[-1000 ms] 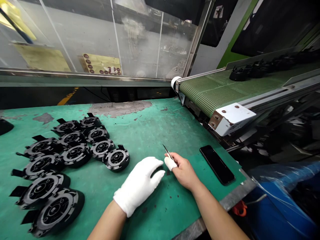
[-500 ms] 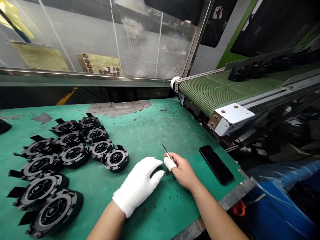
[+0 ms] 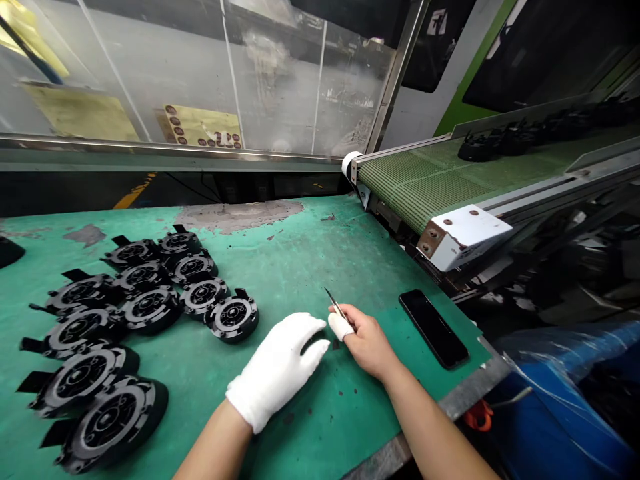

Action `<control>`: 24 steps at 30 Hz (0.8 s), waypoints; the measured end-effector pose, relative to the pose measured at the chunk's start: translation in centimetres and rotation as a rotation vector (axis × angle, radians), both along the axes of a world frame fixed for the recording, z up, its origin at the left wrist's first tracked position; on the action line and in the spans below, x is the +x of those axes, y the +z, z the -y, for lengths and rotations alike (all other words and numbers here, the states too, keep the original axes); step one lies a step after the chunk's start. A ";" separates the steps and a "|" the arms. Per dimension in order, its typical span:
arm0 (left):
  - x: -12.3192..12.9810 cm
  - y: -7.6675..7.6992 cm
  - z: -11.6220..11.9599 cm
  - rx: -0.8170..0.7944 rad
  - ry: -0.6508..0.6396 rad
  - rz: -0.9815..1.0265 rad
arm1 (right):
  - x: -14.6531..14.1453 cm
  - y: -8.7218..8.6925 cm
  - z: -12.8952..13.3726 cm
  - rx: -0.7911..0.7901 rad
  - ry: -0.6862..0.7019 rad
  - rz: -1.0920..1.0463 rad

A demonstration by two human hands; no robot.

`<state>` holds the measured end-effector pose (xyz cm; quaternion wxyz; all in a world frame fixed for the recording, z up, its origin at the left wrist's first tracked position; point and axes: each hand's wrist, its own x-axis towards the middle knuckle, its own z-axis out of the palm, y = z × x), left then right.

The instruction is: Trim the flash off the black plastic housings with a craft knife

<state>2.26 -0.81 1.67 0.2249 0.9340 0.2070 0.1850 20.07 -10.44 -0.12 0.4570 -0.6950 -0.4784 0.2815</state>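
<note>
My left hand (image 3: 283,363), in a white glove, rests over the green tabletop (image 3: 295,267) with thumb and fingers apart and nothing between them. Just right of it, my right hand (image 3: 367,340) is bare except for a white cover on the thumb. It grips a thin pointed knife (image 3: 336,303), whose dark tip points up and to the left; the handle is mostly hidden in the fingers. Left of my gloved hand stand several round black plastic parts (image 3: 150,308) with ring-shaped tops and tabs. The nearest one (image 3: 233,317) sits at the group's right end.
A black phone (image 3: 433,329) lies near the table's right edge. Beyond it, a green conveyor belt (image 3: 425,180) carries more black parts (image 3: 475,147) at the back right. A blue bin (image 3: 545,413) with plastic lining and an orange-red handle (image 3: 479,416) are below the table edge.
Both hands and the knife keep nearly the same pose. The whole view has shifted very slightly; no part has been moved.
</note>
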 end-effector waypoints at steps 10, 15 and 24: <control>-0.1 0.1 0.0 -0.011 0.001 -0.002 | -0.1 -0.2 0.0 -0.004 0.003 -0.008; -0.1 0.0 0.0 0.001 0.007 0.009 | 0.0 0.0 0.0 -0.005 -0.001 0.004; 0.0 0.1 0.0 0.013 0.002 0.013 | 0.0 -0.2 0.0 -0.002 -0.005 0.001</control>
